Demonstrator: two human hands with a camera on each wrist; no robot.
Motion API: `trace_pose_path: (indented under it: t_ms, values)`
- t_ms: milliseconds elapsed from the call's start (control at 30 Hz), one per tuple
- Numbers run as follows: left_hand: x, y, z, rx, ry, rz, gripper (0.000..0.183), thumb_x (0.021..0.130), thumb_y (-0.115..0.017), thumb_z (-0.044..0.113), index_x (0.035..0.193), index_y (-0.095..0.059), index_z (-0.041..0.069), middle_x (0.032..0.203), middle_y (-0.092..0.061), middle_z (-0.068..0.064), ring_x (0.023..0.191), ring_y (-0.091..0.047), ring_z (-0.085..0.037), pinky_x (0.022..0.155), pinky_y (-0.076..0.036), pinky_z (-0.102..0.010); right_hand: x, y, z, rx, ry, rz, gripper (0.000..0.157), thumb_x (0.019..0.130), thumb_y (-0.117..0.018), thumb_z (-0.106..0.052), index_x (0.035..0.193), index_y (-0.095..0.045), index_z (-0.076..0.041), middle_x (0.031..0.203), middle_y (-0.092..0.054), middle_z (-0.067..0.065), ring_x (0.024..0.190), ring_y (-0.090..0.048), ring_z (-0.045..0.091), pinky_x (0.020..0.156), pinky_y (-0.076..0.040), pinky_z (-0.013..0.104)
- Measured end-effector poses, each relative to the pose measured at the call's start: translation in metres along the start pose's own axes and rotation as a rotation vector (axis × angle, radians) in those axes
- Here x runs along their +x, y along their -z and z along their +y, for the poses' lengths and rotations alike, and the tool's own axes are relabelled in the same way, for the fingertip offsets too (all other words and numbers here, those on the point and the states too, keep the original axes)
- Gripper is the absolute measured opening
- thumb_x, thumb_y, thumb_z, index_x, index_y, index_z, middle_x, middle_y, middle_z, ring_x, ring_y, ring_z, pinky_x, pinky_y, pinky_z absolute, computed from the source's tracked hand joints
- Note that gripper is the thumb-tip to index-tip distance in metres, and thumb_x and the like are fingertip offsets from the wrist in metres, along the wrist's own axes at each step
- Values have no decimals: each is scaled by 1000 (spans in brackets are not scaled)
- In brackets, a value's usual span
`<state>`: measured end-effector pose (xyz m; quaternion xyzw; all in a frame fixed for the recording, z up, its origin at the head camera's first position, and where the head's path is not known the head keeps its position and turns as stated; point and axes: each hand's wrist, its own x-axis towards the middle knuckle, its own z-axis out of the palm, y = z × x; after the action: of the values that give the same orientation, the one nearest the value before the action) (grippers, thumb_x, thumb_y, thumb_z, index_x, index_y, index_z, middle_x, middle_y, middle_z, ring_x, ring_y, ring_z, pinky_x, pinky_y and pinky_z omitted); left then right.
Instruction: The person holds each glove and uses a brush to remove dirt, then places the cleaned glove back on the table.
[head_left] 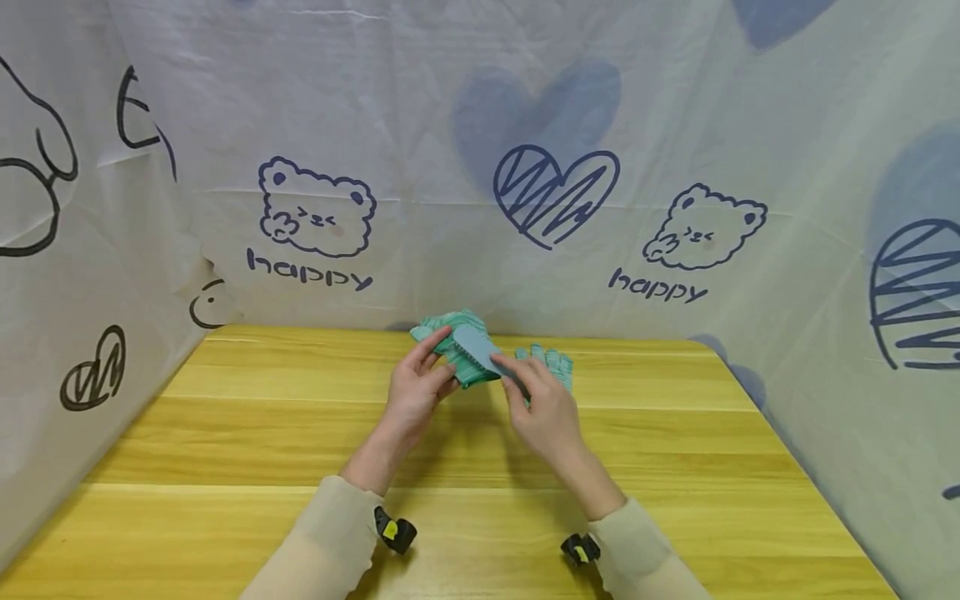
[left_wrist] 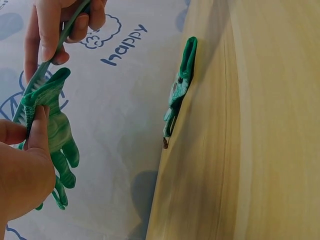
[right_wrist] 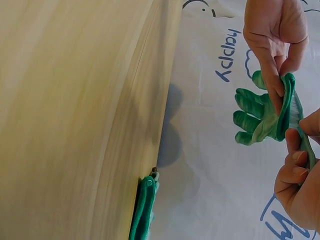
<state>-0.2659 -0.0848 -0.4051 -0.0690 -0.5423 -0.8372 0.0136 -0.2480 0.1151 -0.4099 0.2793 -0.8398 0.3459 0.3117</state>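
Note:
My left hand (head_left: 417, 388) pinches a green knit glove (left_wrist: 60, 132) near its cuff and holds it up above the far part of the table. In the right wrist view the glove's fingers (right_wrist: 247, 112) point away from the cuff. My right hand (head_left: 546, 410) grips the handle of a pale blue-grey brush (head_left: 474, 346). The brush head lies against the glove, with its bristles (right_wrist: 296, 111) toward the cloth. A second green glove (head_left: 557, 365) rests on the table behind my right hand, which partly covers it.
A wood-grain table (head_left: 675, 467) spreads beneath both hands. White cloth (head_left: 427, 125) printed with bears and hearts hangs behind its far edge and along both sides. Black wrist cameras (head_left: 394, 531) are strapped at both sleeves.

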Motion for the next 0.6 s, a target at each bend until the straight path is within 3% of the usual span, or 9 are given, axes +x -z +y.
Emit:
trace_pose_path:
  t_ms: [200, 600]
  values:
    - [0, -1, 1, -10, 8, 17, 61, 98, -52, -12, 155, -48, 8, 156, -46, -16, 91, -63, -8, 72, -56, -18, 0, 0, 3, -10, -4, 16, 33, 101, -64, -8, 132, -72, -14, 105, -68, 8, 71, -54, 18, 56, -43, 29]
    - [0, -1, 1, -22, 2, 13, 63, 98, -50, -14, 156, -46, 8, 154, -48, -16, 93, -62, -8, 71, -56, -18, 0, -1, 8, -36, -30, 29, 33, 101, -63, -9, 133, -71, -13, 106, -69, 9, 72, -55, 17, 55, -43, 30]
